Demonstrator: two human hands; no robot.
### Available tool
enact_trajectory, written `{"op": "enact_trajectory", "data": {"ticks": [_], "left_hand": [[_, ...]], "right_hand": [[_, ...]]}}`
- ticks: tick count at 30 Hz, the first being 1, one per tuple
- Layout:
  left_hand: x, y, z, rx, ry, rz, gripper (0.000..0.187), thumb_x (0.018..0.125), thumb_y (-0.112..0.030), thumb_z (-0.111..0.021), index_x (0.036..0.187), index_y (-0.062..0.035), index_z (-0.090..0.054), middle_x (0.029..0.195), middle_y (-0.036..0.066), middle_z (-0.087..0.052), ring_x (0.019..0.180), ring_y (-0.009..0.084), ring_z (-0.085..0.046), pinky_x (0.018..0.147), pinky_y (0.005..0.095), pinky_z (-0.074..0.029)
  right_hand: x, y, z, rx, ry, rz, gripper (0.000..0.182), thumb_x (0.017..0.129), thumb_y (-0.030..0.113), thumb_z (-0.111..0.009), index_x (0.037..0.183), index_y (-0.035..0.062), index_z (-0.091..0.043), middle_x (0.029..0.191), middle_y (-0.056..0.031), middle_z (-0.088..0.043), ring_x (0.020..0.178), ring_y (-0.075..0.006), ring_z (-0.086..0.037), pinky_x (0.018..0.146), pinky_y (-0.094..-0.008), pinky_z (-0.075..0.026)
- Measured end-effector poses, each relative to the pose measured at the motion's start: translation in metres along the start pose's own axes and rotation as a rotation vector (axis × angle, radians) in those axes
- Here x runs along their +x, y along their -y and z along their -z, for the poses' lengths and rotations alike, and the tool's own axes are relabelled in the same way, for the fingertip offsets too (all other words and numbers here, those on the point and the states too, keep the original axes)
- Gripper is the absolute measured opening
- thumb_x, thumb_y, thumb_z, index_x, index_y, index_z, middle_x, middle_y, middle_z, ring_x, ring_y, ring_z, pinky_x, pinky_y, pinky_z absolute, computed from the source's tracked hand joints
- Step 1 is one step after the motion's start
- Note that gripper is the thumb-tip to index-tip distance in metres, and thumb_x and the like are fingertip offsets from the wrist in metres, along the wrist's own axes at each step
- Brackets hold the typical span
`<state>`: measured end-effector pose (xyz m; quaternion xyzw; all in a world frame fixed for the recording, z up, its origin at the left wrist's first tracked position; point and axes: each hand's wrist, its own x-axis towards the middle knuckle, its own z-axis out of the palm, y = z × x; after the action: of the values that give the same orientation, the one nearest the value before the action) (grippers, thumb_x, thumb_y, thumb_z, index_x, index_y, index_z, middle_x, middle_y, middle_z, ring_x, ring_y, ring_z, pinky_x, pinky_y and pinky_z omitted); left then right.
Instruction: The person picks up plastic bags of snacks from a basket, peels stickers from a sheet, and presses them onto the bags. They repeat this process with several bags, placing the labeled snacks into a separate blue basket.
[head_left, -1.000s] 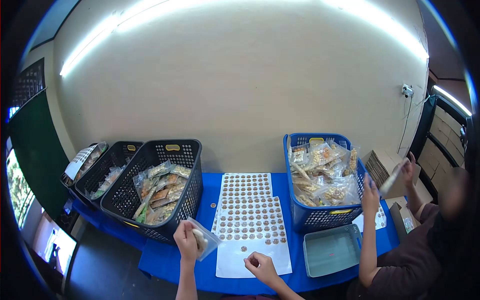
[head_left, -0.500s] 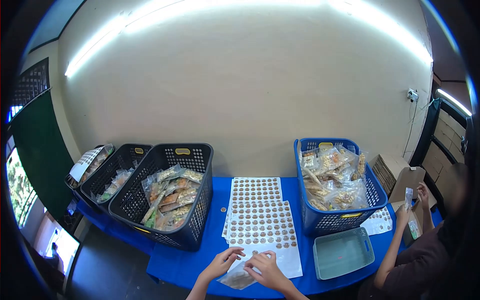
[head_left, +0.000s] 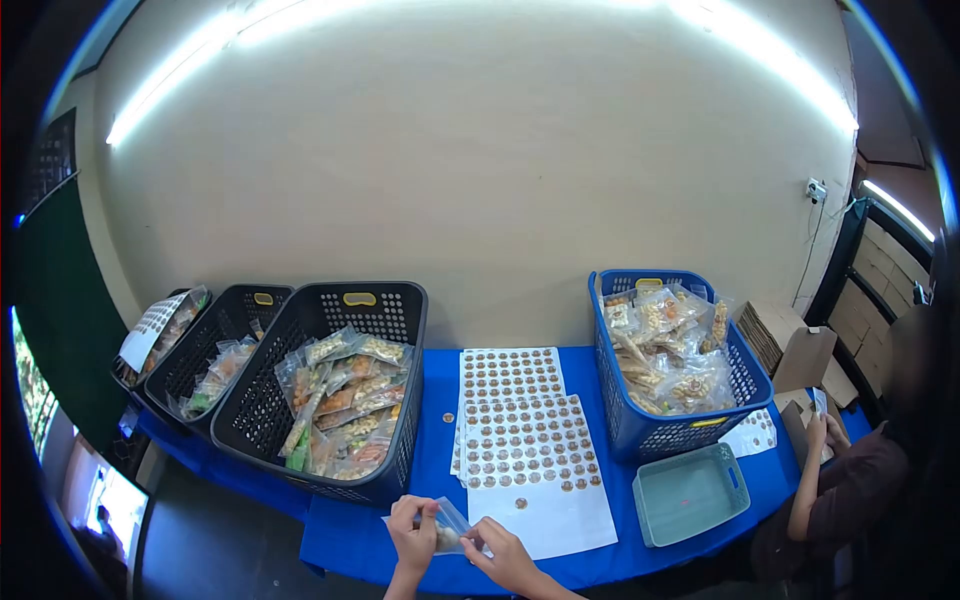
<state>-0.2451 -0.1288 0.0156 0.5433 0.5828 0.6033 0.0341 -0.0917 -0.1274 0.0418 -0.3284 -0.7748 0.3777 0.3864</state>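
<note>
A clear plastic bag (head_left: 452, 517) with something pale inside is held up at the table's front edge, left of the sticker sheets. My left hand (head_left: 413, 532) is closed on its left side, with the thumb up. The fingers of my right hand (head_left: 498, 556) pinch the bag's lower right part. White sheets of round brown stickers (head_left: 530, 443) lie just beyond my hands. On the bare lower part of the top sheet sits a lone sticker (head_left: 521, 503). The bag's exact contents are hard to make out.
Black baskets (head_left: 408, 430) of filled bags stand on the left. A blue basket (head_left: 680, 425) of bagged snacks is at right, behind a green tray (head_left: 690, 495). At far right a co-worker (head_left: 850, 495) handles a small packet near an open cardboard box (head_left: 803, 365).
The bag, low by the table edge before, is now raised and tilted between my hands. Both hands have moved left, off the sheet, and closed on it. The co-worker's hands have lowered.
</note>
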Motion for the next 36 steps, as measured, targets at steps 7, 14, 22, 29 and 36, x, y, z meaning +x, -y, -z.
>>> {"op": "enact_trajectory", "data": {"ticks": [7, 14, 22, 29, 36], "left_hand": [[0.003, 0.014, -0.003, -0.198, 0.041, 0.204, 0.026, 0.083, -0.018, -0.056, 0.065, 0.0008, -0.053, 0.059, 0.000, -0.048, 0.055, 0.0051, -0.042, 0.048, 0.0209, -0.032], [0.021, 0.022, 0.007, -0.555, -0.058, 0.385, 0.029, 0.093, -0.021, -0.038, 0.068, -0.0069, -0.041, 0.060, -0.005, -0.036, 0.055, 0.0015, -0.032, 0.048, 0.0184, -0.027], [-0.011, 0.012, -0.010, -0.982, 0.134, 0.702, 0.022, 0.093, -0.021, -0.036, 0.081, -0.0061, -0.046, 0.075, -0.002, -0.045, 0.070, 0.0044, -0.042, 0.060, 0.0201, -0.036], [-0.038, 0.018, -0.014, -0.770, 0.449, 0.437, 0.042, 0.084, -0.011, -0.052, 0.121, -0.0045, -0.033, 0.114, 0.006, -0.043, 0.104, 0.0163, -0.044, 0.089, 0.0296, -0.036], [-0.047, 0.039, -0.030, -0.775, 0.502, 0.771, 0.038, 0.085, -0.011, -0.051, 0.118, 0.0020, -0.038, 0.110, 0.009, -0.051, 0.098, 0.0162, -0.052, 0.083, 0.0275, -0.043]], "right_hand": [[-0.009, -0.015, -0.019, 0.078, -0.025, -0.143, 0.013, 0.078, 0.011, -0.057, 0.079, -0.0009, -0.051, 0.072, -0.0108, -0.053, 0.064, -0.0204, -0.056, 0.060, -0.0291, -0.045], [-0.053, -0.039, 0.002, 0.055, -0.088, -0.326, 0.023, 0.074, 0.017, -0.065, 0.086, -0.0004, -0.056, 0.083, -0.0089, -0.057, 0.074, -0.0145, -0.056, 0.068, -0.0263, -0.045], [-0.045, -0.022, -0.037, 0.105, -0.207, -0.190, 0.033, 0.077, 0.015, -0.061, 0.104, -0.0021, -0.053, 0.092, -0.0143, -0.058, 0.084, -0.0223, -0.058, 0.074, -0.0299, -0.045], [-0.034, -0.031, -0.026, -0.067, -0.451, -0.200, 0.031, 0.081, 0.012, -0.054, 0.108, -0.0022, -0.050, 0.093, -0.0121, -0.055, 0.081, -0.0188, -0.052, 0.072, -0.0285, -0.042], [-0.035, -0.052, -0.018, -0.012, -0.036, -0.019, 0.057, 0.077, 0.026, -0.061, 0.126, 0.0073, -0.038, 0.128, -0.0113, -0.036, 0.111, -0.0282, -0.040, 0.093, -0.0381, -0.032]]}}
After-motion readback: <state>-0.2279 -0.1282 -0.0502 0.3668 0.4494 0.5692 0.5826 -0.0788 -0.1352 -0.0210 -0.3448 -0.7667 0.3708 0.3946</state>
